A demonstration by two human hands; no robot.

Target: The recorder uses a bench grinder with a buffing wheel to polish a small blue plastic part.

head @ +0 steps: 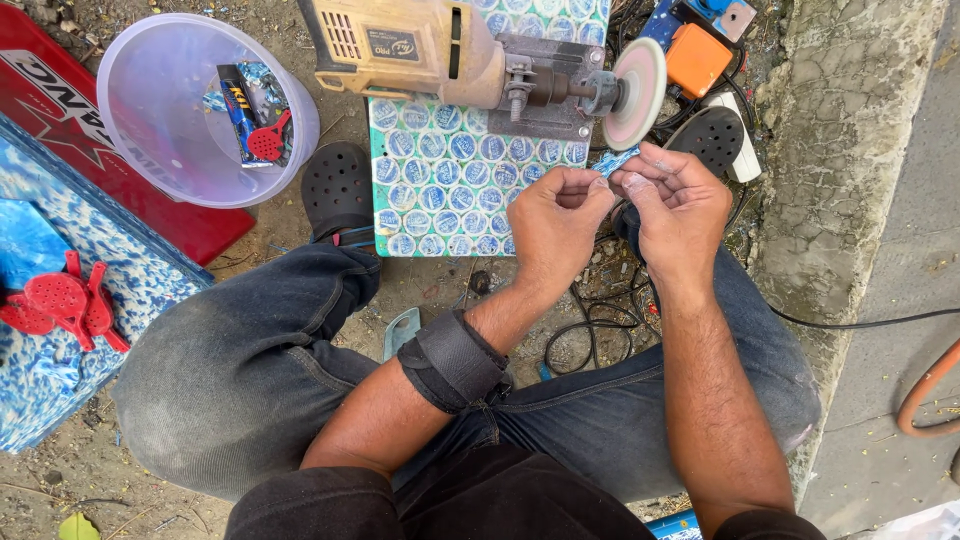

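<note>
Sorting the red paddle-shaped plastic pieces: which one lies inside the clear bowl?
The single small red piece in the clear bowl, beside a dark packet. The other red pieces lie clustered on the blue speckled slab at left.

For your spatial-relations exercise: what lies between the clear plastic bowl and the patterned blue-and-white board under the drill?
In the head view, a black perforated clog lies between the plastic bowl and the patterned board.
</note>
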